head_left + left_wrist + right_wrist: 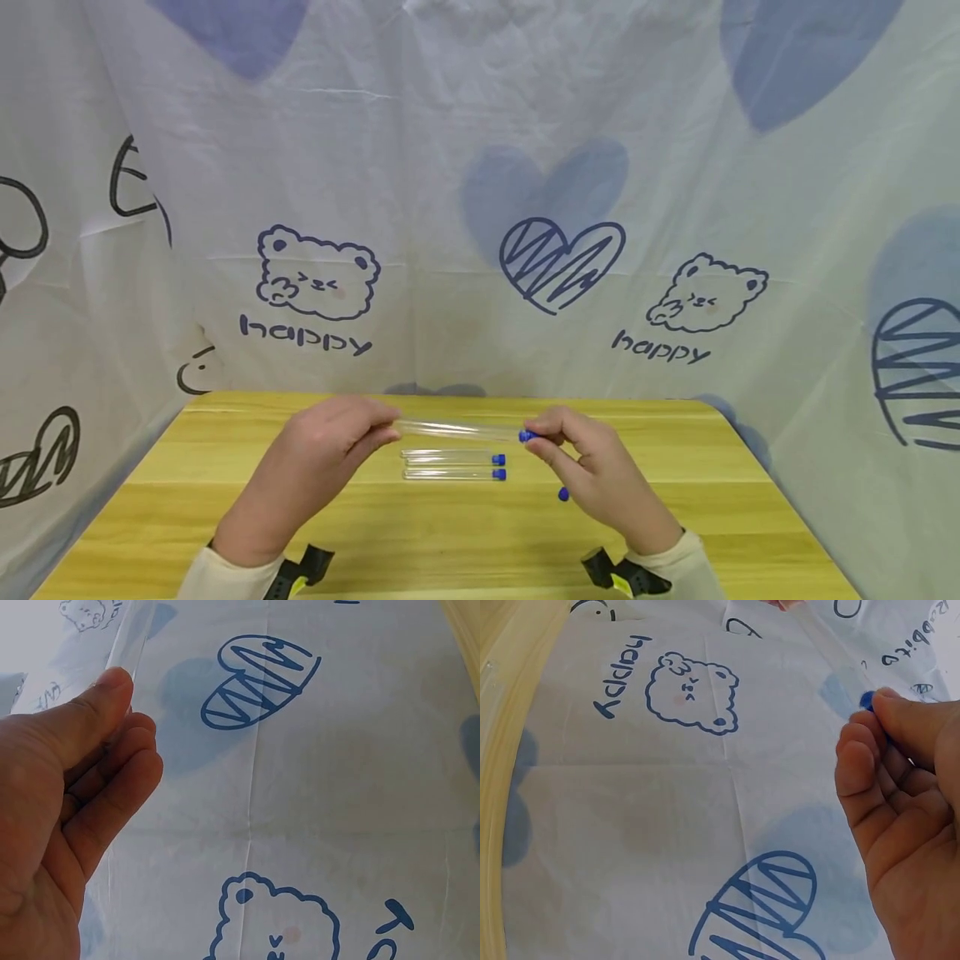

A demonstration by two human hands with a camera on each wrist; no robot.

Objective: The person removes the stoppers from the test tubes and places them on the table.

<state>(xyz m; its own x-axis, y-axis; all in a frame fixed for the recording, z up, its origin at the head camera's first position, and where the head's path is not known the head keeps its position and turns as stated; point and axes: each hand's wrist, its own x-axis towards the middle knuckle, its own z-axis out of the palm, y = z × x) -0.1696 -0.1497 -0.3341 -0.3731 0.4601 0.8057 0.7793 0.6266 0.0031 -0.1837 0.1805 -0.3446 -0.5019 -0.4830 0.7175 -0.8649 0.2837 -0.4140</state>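
Note:
Between the two hands a clear test tube is held roughly level above the table. My left hand pinches its left end between thumb and fingertips; in the left wrist view the tube runs up from the thumb tip. At the other end my right hand pinches a blue cap, which sits at the tube's mouth. The right wrist view shows this cap between thumb and forefinger, partly hidden. Below the held tube, blue-capped test tubes lie side by side, caps to the right.
A loose blue cap lies on the wooden table, just left of the right hand. Behind the table hangs a white cloth printed with hearts and bears. Each wrist wears a black strap.

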